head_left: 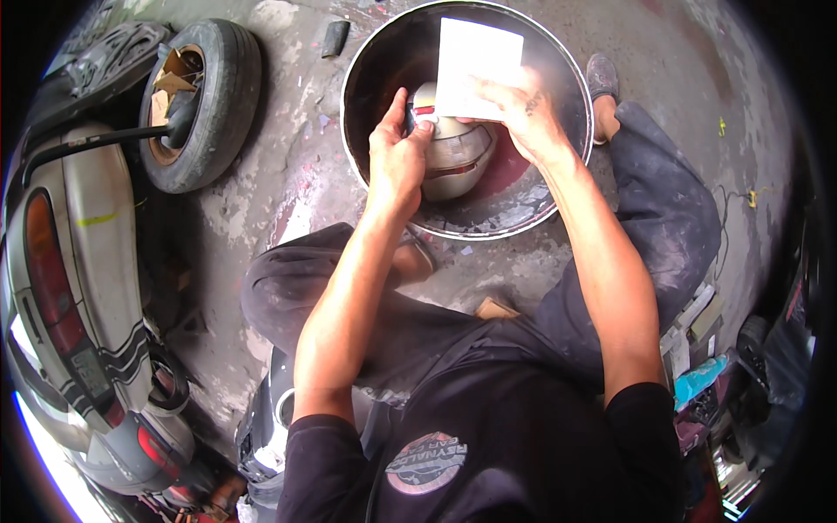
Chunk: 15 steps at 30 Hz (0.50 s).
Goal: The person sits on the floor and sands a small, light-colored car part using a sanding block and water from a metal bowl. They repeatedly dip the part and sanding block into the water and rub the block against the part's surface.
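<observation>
My left hand grips the near side of a rounded grey metallic part with a red stripe, held over a large round metal basin. My right hand holds a white rectangular sheet by its lower edge, against the top of the grey part. The sheet hides the part's upper end. Both forearms reach out from my crouched body in a black shirt and dark trousers.
A small wheel with a black tyre stands at the upper left beside a grey scooter body with a red tail light. My shoe rests by the basin's right rim. Cluttered tools and containers lie at the right.
</observation>
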{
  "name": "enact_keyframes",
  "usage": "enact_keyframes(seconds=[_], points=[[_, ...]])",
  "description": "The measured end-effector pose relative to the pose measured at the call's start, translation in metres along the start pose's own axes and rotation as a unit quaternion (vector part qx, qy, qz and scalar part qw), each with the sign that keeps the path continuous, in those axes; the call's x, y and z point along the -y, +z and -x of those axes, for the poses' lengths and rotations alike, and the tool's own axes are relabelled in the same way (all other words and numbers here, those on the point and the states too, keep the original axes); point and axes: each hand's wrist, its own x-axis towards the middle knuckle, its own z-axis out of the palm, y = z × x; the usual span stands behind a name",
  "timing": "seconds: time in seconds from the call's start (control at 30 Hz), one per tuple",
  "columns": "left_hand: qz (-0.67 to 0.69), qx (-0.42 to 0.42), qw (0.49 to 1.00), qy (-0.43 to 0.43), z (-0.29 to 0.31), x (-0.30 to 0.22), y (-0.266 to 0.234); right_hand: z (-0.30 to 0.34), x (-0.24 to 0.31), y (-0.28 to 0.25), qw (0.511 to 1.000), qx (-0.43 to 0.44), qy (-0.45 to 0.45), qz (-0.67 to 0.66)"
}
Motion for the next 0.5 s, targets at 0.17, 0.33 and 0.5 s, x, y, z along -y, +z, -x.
enact_keyframes(seconds=[0.17,0.33,0.5], points=[[0.006,0.0,1.0,0.002,0.0,0.0,-0.001,-0.001,0.008,0.011,0.995,-0.065,0.066,-0.047],[0.003,-0.006,1.0,0.002,-0.001,0.002,-0.002,0.001,0.013,0.014,0.993,-0.066,0.098,-0.025],[0.011,-0.007,1.0,0.003,-0.003,0.003,-0.002,0.002,0.018,0.018,0.989,-0.093,0.102,-0.052]])
